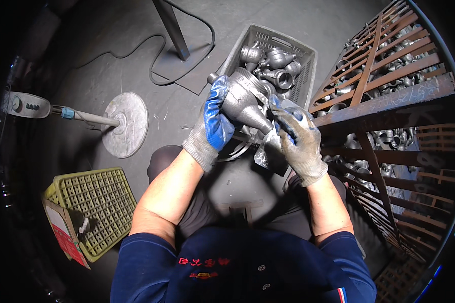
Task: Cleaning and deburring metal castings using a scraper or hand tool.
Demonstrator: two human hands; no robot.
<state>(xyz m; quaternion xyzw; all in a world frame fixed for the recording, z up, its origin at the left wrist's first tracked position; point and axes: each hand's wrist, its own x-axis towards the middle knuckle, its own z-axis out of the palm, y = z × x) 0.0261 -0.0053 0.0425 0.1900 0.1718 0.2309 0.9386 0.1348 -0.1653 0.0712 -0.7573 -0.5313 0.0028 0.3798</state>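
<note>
Steadily, the left hand (211, 123), in a grey knit glove with a blue coating, grips a funnel-shaped metal casting (243, 101) along its left flank, fingers close together and bent against the metal. The casting is held up over the near left corner of a grey plastic crate (307, 76), tilted, with its wide round end toward the crate's far edge and its narrow neck slanting down toward the right hand (297, 136). That hand wears a similar, dirtier glove; its fingers are bent and bunched beside the neck, though I cannot tell whether they pinch it. A dark grey piece (269, 156) shows just below the neck, its kind unclear. Inside the crate, more castings (278, 58) lie heaped between the far edge and the held one. Along the right, a rusty slatted metal cage (389, 96) holds many smaller metal fittings (384, 137). On the floor (93, 60), to the left, stands a pedestal with a round base (127, 124) and a control box (29, 105); a yellow-green plastic crate (103, 206) is nearer the body. Farther out, a black cable (163, 55) loops around a steel post (172, 30).
</note>
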